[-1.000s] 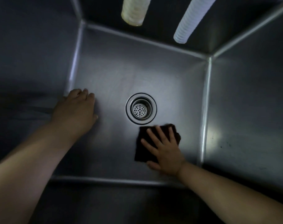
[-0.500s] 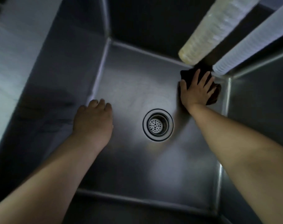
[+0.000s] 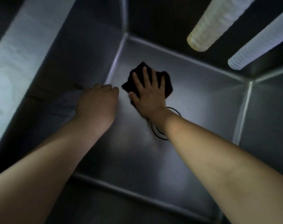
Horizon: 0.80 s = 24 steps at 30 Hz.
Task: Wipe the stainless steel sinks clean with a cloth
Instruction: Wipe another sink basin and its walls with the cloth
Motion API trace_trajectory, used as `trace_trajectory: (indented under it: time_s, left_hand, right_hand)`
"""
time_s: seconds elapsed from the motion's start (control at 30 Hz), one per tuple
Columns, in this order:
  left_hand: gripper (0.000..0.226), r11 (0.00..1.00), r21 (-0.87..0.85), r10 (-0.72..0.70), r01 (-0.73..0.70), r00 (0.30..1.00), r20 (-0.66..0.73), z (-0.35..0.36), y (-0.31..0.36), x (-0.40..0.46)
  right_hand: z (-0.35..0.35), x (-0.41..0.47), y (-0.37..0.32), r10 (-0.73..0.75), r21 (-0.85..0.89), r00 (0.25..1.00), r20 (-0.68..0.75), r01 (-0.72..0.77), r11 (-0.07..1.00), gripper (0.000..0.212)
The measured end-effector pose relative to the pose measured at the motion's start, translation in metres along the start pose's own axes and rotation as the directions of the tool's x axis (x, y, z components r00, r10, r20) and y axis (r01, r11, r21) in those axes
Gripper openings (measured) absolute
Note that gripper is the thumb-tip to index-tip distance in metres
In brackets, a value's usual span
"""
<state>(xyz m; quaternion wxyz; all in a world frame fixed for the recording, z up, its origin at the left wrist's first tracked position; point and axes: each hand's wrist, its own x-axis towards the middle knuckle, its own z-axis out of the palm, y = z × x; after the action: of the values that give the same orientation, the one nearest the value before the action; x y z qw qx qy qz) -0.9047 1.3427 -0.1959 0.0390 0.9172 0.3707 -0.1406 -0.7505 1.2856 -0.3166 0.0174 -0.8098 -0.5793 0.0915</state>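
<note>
I look down into a deep stainless steel sink (image 3: 194,101). My right hand (image 3: 148,91) lies flat with spread fingers on a dark cloth (image 3: 167,84), pressing it against the sink floor near the far left corner. My left hand (image 3: 97,102) rests at the foot of the left wall, its fingers bent under and holding nothing. The round drain (image 3: 157,131) sits mid-floor, mostly hidden under my right wrist.
Two ribbed hoses hang into the sink from the upper right: a yellowish one (image 3: 215,25) and a white one (image 3: 258,41). The sink's left rim (image 3: 16,62) is pale and bright. The floor right of my arm lies bare.
My right hand has swept the cloth from the far right corner under the hoses leftward to the far left part of the floor. My left hand stays at the left wall.
</note>
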Motion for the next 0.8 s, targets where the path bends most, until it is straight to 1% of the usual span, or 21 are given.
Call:
trace_trajectory:
  time_s: [0.1, 0.2, 0.27, 0.33, 0.4, 0.43, 0.53, 0.63, 0.67, 0.7, 0.73, 0.8]
  left_hand:
    - [0.03, 0.997, -0.076, -0.034, 0.032, 0.999, -0.032, -0.011, -0.002, -0.003]
    - [0.034, 0.992, -0.095, -0.085, 0.087, 0.996, 0.029, -0.021, -0.007, -0.01]
    - [0.035, 0.994, -0.086, -0.068, 0.072, 0.996, 0.051, -0.032, -0.01, -0.019]
    - [0.033, 0.991, -0.123, -0.045, 0.051, 0.998, 0.049, -0.045, -0.013, -0.036]
    - [0.032, 0.987, -0.157, -0.011, 0.018, 0.999, 0.045, -0.056, -0.014, -0.059]
    - [0.033, 0.987, -0.16, -0.003, 0.012, 0.999, 0.054, -0.061, -0.014, -0.072]
    - [0.034, 0.987, -0.155, -0.019, 0.031, 0.997, 0.074, -0.073, -0.011, -0.111]
    - [0.029, 0.98, -0.199, -0.019, 0.032, 0.998, 0.063, -0.084, -0.003, -0.15]
    - [0.028, 0.975, -0.218, -0.018, 0.032, 0.998, 0.065, -0.088, 0.0, -0.162]
    - [0.028, 0.972, -0.233, -0.021, 0.036, 0.998, 0.066, -0.092, 0.002, -0.174]
    - [0.028, 0.97, -0.24, -0.024, 0.04, 0.997, 0.07, -0.096, 0.004, -0.184]
    - [0.027, 0.967, -0.252, -0.025, 0.041, 0.997, 0.067, -0.105, 0.005, -0.201]
  right_hand:
    - [0.01, -0.039, -0.034, -0.172, 0.022, 0.985, 0.031, 0.171, 0.985, 0.067]
    - [0.015, -0.094, -0.055, -0.341, 0.029, 0.937, 0.077, 0.34, 0.94, 0.067]
    - [0.013, -0.135, -0.06, -0.447, 0.034, 0.884, 0.139, 0.447, 0.894, 0.065]
    - [0.008, -0.173, -0.053, -0.534, -0.018, 0.808, 0.249, 0.555, 0.832, 0.064]
    - [-0.006, -0.204, -0.035, -0.568, -0.041, 0.752, 0.334, 0.614, 0.789, 0.063]
    - [-0.015, -0.217, -0.024, -0.569, -0.024, 0.744, 0.351, 0.615, 0.788, 0.064]
    - [-0.042, -0.246, 0.006, -0.491, 0.051, 0.763, 0.42, 0.52, 0.852, 0.064]
    - [-0.062, -0.259, 0.039, -0.408, 0.054, 0.716, 0.566, 0.462, 0.885, 0.065]
    - [-0.071, -0.261, 0.048, -0.349, 0.032, 0.69, 0.634, 0.428, 0.903, 0.066]
    - [-0.081, -0.264, 0.055, -0.271, 0.016, 0.695, 0.665, 0.35, 0.937, 0.066]
    - [-0.091, -0.267, 0.061, -0.183, 0.004, 0.721, 0.669, 0.243, 0.97, 0.067]
    - [-0.111, -0.272, 0.066, -0.014, 0.011, 0.789, 0.614, 0.01, 1.0, 0.069]
